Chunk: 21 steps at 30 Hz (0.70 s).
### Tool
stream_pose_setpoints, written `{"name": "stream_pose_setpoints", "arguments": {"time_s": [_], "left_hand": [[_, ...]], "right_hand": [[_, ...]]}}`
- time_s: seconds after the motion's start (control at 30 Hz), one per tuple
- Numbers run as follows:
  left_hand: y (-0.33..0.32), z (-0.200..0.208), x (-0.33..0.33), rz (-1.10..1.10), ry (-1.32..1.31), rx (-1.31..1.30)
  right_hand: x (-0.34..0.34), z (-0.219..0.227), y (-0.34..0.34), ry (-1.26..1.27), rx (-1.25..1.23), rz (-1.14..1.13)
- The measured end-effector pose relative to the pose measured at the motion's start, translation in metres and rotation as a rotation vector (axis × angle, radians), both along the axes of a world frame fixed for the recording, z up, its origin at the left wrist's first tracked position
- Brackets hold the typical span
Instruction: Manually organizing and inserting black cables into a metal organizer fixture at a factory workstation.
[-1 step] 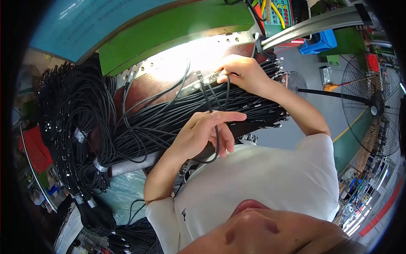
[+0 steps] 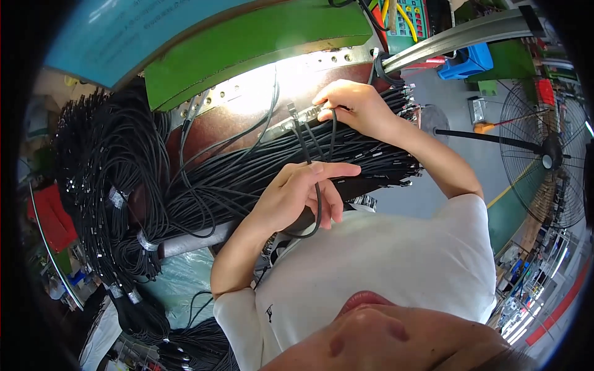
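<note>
Free room and obstacles at the worktop [image 2: 204,127]. The brown surface lies open only in a lit strip below the green panel [image 2: 247,46], crossed by a few loose black leads. Across the middle, a thick bundle of black cables [image 2: 365,154] runs from left to right and blocks any low pass; the right hand [image 2: 352,105] rests on its upper edge, the left hand [image 2: 297,195] hovers just in front with one cable looped through its fingers [image 2: 334,170]. At left, hanging tied cable bunches [image 2: 105,198] close that side. Right of the bundle, open grey floor [image 2: 458,105] extends to a standing fan [image 2: 544,161].
</note>
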<state>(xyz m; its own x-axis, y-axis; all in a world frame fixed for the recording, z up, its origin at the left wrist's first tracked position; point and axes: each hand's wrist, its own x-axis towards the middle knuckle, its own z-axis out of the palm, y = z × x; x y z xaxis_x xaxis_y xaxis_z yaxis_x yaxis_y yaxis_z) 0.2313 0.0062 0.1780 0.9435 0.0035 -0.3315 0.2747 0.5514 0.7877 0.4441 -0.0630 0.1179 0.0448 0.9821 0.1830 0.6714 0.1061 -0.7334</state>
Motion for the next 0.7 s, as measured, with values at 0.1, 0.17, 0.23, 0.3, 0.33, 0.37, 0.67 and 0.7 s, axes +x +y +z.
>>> {"name": "stream_pose_setpoints", "arguments": {"time_s": [0.1, 0.17, 0.23, 0.3, 0.33, 0.37, 0.67, 0.7], "left_hand": [[-0.002, -0.004, 0.001, -0.025, 0.002, -0.091], [-0.003, -0.005, 0.004, 0.015, 0.047, -0.02], [-0.005, -0.007, 0.005, 0.063, 0.06, -0.069], [-0.004, -0.007, 0.006, 0.048, 0.091, -0.078], [-0.001, -0.006, 0.008, 0.028, 0.114, -0.103], [-0.001, -0.006, 0.008, 0.028, 0.112, -0.106], [0.009, -0.005, 0.021, -0.012, 0.183, -0.298], [0.007, 0.0, 0.026, -0.077, 0.192, -0.294]], "right_hand": [[-0.004, 0.006, 0.004, -0.1, 0.021, 0.001], [-0.001, 0.001, 0.004, -0.083, -0.017, 0.004], [-0.001, 0.0, 0.003, -0.011, 0.022, 0.014], [-0.002, 0.001, 0.003, -0.094, 0.021, 0.005], [-0.002, 0.002, 0.003, -0.175, 0.026, -0.005], [-0.002, 0.0, 0.003, -0.177, 0.023, -0.005], [0.007, 0.041, -0.004, -0.567, 0.241, 0.083], [0.002, 0.044, -0.003, -0.566, 0.242, 0.095]]}}
